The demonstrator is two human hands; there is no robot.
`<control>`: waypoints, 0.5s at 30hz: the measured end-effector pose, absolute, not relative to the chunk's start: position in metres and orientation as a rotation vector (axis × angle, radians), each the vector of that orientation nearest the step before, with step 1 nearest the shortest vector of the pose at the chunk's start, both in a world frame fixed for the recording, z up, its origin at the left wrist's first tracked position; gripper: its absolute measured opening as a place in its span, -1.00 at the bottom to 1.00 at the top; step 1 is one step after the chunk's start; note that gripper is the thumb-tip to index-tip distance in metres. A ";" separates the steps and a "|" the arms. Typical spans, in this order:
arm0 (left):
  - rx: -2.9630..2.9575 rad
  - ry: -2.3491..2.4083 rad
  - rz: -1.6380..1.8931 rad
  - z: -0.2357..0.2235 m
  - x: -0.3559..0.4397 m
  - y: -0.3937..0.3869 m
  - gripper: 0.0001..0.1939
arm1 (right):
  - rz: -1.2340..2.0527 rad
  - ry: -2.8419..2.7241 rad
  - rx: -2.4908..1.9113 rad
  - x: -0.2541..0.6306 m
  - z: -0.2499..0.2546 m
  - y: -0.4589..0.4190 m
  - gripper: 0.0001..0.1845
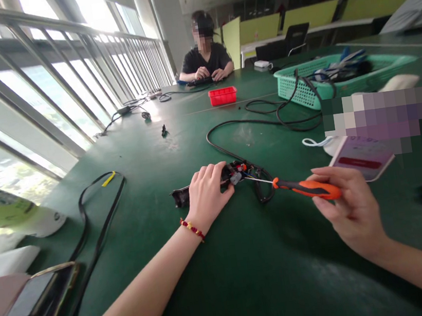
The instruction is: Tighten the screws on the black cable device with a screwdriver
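My left hand [206, 192] is wrapped over a black corded device [180, 197] lying on the green table [214, 302]. Its right end is opened up, with a grey part, small red parts and thin wires showing. Most of its body is hidden under my fingers, so its exact kind cannot be told. In my right hand [351, 207] is an orange and black screwdriver [308, 189], gripped by the end of its handle. The thin shaft points left, and its tip reaches the exposed end of the device. Whether the tip sits in a screw is too small to see.
A black cable [214, 126] loops from the device toward a green basket [291, 90] of tools. Beyond lies a red tray [222, 96]; a person [205, 57] works at the far end. A phone [366, 158] stands right; a black strap [106, 218] and bottle [11, 210] are left.
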State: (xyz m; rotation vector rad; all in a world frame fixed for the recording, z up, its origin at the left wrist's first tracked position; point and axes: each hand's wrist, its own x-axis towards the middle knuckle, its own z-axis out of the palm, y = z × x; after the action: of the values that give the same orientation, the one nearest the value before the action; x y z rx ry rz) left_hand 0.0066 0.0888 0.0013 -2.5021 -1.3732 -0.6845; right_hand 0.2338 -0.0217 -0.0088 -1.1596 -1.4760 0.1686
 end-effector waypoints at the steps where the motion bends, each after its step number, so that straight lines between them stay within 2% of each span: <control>1: -2.501 -1.363 -0.676 0.001 0.006 0.089 -0.57 | 0.206 -1.491 -1.162 0.234 -0.009 -0.022 -0.67; 5: -2.506 -1.335 -0.649 0.001 0.006 0.089 -0.57 | 0.453 -1.536 -1.166 0.233 -0.008 -0.022 -0.82; 11: -2.523 -1.360 -0.615 0.002 0.007 0.089 -0.61 | 0.226 -1.442 -1.171 0.233 -0.009 -0.022 -0.65; 15: -2.542 -1.354 -0.625 0.004 0.008 0.088 -0.61 | 0.439 -1.540 -1.211 0.235 -0.009 -0.023 -0.85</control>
State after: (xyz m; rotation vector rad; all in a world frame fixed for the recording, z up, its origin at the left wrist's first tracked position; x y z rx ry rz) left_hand 0.0077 0.0876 0.0037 -2.5417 -1.3544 -0.6254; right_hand 0.2346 -0.0229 -0.0091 -1.2109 -1.5400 0.4391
